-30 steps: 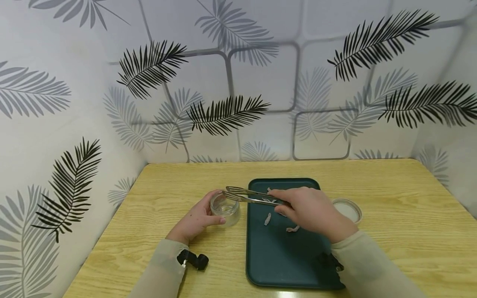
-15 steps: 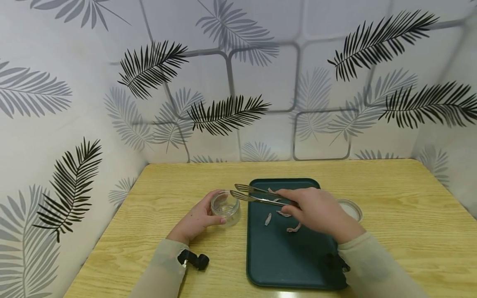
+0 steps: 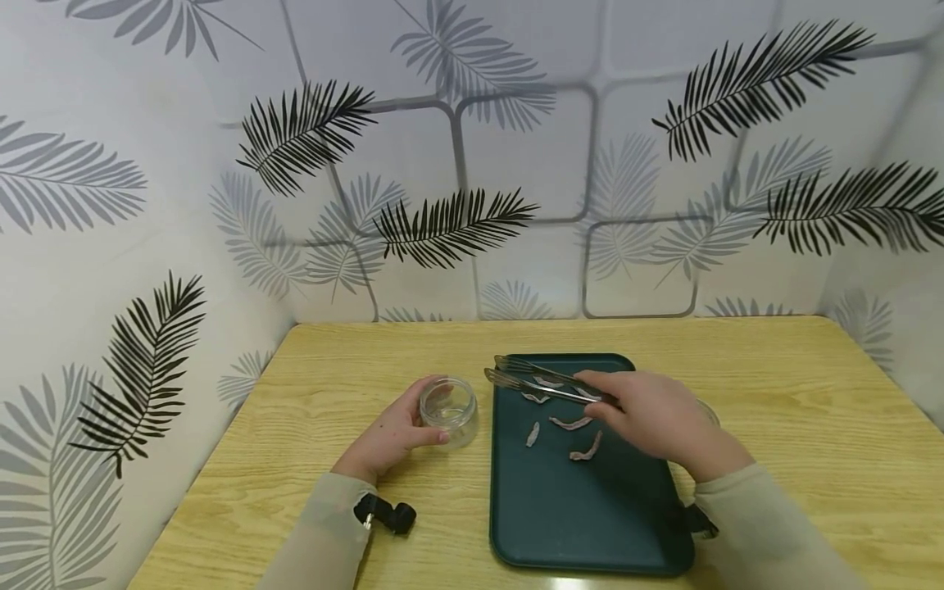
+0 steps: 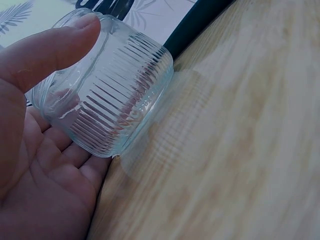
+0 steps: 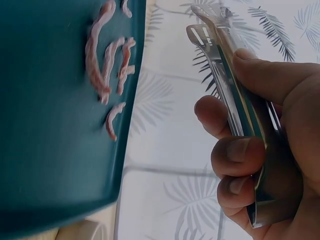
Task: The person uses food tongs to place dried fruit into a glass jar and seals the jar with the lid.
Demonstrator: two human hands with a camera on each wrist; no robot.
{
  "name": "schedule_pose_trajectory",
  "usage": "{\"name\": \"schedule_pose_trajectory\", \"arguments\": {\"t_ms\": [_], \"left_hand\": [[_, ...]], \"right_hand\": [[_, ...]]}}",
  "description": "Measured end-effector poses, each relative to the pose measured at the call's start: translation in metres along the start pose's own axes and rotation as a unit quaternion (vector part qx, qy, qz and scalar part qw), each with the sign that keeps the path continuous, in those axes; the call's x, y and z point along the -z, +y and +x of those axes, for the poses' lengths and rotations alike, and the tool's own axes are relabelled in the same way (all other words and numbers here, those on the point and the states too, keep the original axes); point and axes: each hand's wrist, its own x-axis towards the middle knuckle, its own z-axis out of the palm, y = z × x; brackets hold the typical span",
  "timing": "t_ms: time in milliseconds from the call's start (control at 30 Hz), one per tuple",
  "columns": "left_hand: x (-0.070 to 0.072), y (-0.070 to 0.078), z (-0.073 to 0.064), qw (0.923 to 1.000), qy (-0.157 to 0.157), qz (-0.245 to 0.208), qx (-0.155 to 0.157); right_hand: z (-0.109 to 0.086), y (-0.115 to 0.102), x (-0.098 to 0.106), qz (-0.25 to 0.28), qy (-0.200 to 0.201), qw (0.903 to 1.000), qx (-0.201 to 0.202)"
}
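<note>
My left hand point(image 3: 394, 434) holds a clear glass jar point(image 3: 459, 426) upright on the table, thumb and fingers around its side. Ribs run down the jar's wall point(image 4: 107, 107) in the left wrist view, and its mouth is uncovered. My right hand point(image 3: 656, 418) grips metal tongs point(image 3: 546, 390) over the far part of a dark green tray point(image 3: 583, 524). The slotted tips of the tongs point(image 5: 207, 25) point left, slightly apart, with nothing between them. Several thin, wrinkled, pinkish-brown strips point(image 3: 586, 449) lie on the tray, some partly hidden behind the tongs.
A round lid point(image 3: 710, 412) lies right of the tray, mostly hidden behind my right hand. The tray sits on a wooden table point(image 3: 354, 360) with leaf-patterned walls point(image 3: 516, 270) behind and at the sides.
My right hand has drawn the tongs rightward, away from above the jar's rim to over the tray. The left hand and jar have stayed in place.
</note>
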Motion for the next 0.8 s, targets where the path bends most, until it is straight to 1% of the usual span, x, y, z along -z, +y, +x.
{"name": "schedule_pose_trajectory", "arguments": {"t_ms": [100,233,500,667,800], "left_hand": [[0.000,0.000,0.000,1.0000,0.001,0.002,0.000],[0.000,0.001,0.000,1.0000,0.003,0.004,-0.002],[0.000,0.001,0.000,1.0000,0.005,0.005,0.003],[-0.001,0.001,0.000,1.0000,0.006,0.000,0.003],[-0.001,0.002,0.000,1.0000,0.008,0.000,0.002]], "right_hand": [[-0.003,0.006,0.001,-0.006,0.003,1.0000,-0.007],[-0.006,0.014,0.003,-0.013,0.011,0.9998,-0.007],[-0.013,0.029,0.008,-0.011,0.008,0.9995,-0.028],[-0.018,0.041,0.010,-0.018,0.013,0.9991,-0.037],[-0.020,0.049,0.010,-0.023,0.008,0.9987,-0.045]]}}
